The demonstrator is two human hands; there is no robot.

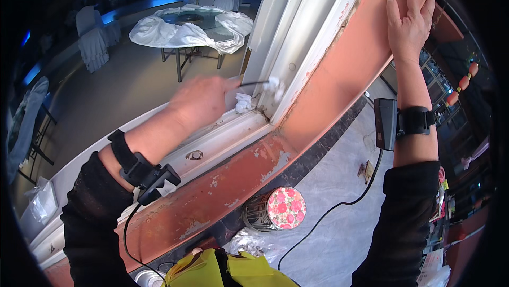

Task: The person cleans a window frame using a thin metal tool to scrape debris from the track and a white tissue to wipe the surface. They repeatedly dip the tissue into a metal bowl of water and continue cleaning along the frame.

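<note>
My left hand (203,98), blurred, grips a thin dark rod (254,83) that points right, towards the side of the white window frame (294,62). White fluffy material (275,85) is at the rod's far end, against or very near the frame just above its lower corner. A crumpled white tissue or cloth (243,103) lies at that corner, close beside my fingers. My right hand (411,24) rests flat on the salmon-painted window reveal (338,64) with fingers spread and nothing held. Black devices are strapped to both wrists, with cables running from them.
The red sill (206,185) has flaking paint. Below stand a flower-topped round container (287,208) and a clear plastic bag (254,243). Beyond the frame are a round glass table (193,28) with bunched white cloth and several covered chairs. Another plastic bag (41,201) lies far left.
</note>
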